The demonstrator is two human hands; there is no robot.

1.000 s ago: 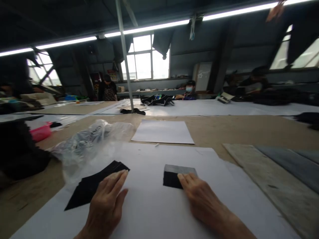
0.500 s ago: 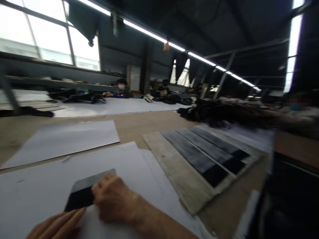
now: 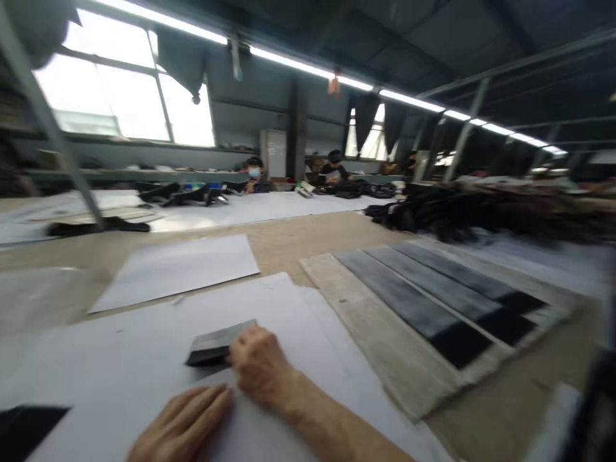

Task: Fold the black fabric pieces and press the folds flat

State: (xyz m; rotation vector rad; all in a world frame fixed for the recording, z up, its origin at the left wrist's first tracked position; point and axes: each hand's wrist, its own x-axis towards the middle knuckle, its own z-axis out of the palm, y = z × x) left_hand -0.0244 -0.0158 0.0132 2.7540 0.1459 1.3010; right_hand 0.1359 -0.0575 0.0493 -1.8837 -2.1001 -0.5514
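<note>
A broad tan desk is covered in part by the large white sheet, by which the other places are given. To its right a pale, worn board is set, with its surface marked and scuffed. On that board three long strips are laid side by side, each coloured cloudy grey for most of its length and black at the near end. Beyond the large white sheet's far edge a smaller white sheet is seen.

Over the near part of the large white sheet the right hand is held, its fingers curled and closed on the right end of a small piece. Just nearer, above the same sheet, the left hand is stretched palm down, its fingers straight and together; whether anything is gripped beneath them cannot be told. At the large white sheet's near left, flat black material is cut off by the picture's edge.

The small piece is seen over the middle of the large white sheet. It is banded in dull grey along the far side and black along the near side, and its right end is hidden by the fingers.
</note>
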